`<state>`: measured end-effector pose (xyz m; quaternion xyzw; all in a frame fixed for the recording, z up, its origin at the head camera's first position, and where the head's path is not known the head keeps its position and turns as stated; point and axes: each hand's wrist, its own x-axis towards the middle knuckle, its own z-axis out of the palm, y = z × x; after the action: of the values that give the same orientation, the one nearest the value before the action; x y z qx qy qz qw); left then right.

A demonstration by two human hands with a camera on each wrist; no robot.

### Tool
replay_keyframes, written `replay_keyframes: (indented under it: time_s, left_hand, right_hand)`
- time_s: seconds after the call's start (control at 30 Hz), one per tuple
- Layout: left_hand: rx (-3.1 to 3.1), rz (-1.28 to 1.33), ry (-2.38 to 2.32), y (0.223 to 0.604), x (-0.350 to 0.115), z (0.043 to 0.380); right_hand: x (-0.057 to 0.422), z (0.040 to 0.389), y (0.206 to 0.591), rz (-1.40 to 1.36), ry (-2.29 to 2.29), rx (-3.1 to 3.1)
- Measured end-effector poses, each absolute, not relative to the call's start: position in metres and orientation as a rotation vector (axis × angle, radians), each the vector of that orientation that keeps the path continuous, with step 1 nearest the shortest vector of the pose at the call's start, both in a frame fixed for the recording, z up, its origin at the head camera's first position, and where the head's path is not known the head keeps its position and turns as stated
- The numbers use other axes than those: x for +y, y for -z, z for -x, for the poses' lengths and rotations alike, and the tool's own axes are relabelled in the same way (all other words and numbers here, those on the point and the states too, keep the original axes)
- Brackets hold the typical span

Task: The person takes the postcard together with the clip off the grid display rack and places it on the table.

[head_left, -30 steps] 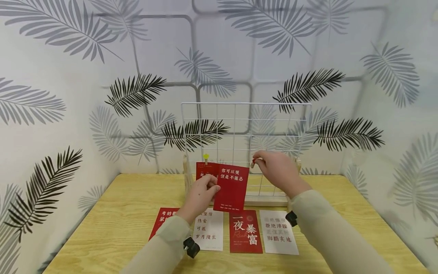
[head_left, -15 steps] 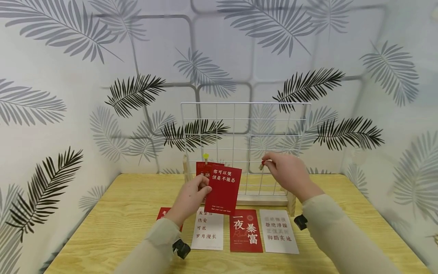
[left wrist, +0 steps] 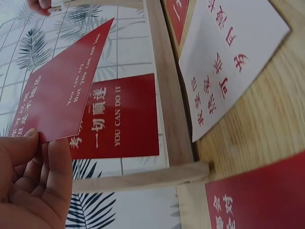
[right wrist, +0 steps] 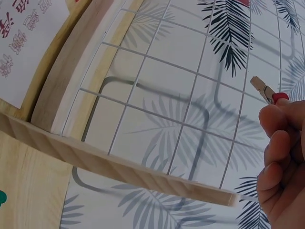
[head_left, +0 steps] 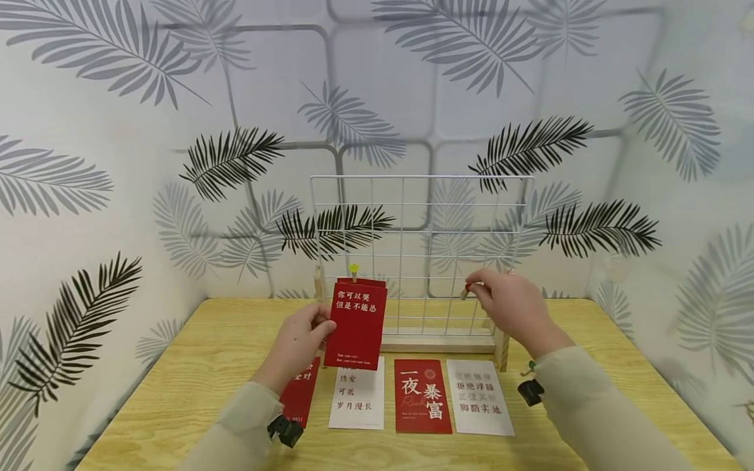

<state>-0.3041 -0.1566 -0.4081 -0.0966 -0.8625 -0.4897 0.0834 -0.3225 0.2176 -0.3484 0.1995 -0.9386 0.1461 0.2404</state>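
Observation:
My left hand (head_left: 298, 341) pinches the left edge of a red card (head_left: 356, 327) with white writing. In the head view this card covers most of another red card (left wrist: 125, 117), which hangs on the white wire grid (head_left: 402, 230) from a clothespin with a yellow top (head_left: 354, 271). Seen from the left wrist, the held card stands apart from the hanging one. My right hand (head_left: 514, 303) pinches a small wooden clothespin (right wrist: 261, 88) by its red end, in front of the grid's right part. Nothing is between the clothespin's tips.
Along the table (head_left: 177, 392) before the grid lie a red card (head_left: 302, 396), a white card (head_left: 357, 405), a red card (head_left: 423, 396) and a white card (head_left: 480, 396). Wooden feet (head_left: 501, 348) support the grid. A small green object (head_left: 531, 366) is near the right sleeve.
My left hand has carried the red card leftward, to in front of the hanging card. My right hand has moved right and slightly down with the clothespin, away from the card.

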Motion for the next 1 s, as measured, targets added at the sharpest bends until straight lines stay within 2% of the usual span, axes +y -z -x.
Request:
replay_keyframes:
  time_s: [1.0]
  left_hand:
    - [-2.603, 0.216, 1.382, 0.407, -0.247, 0.301]
  right_hand:
    - [0.287, 0.295, 0.377, -0.355, -0.543, -2.674]
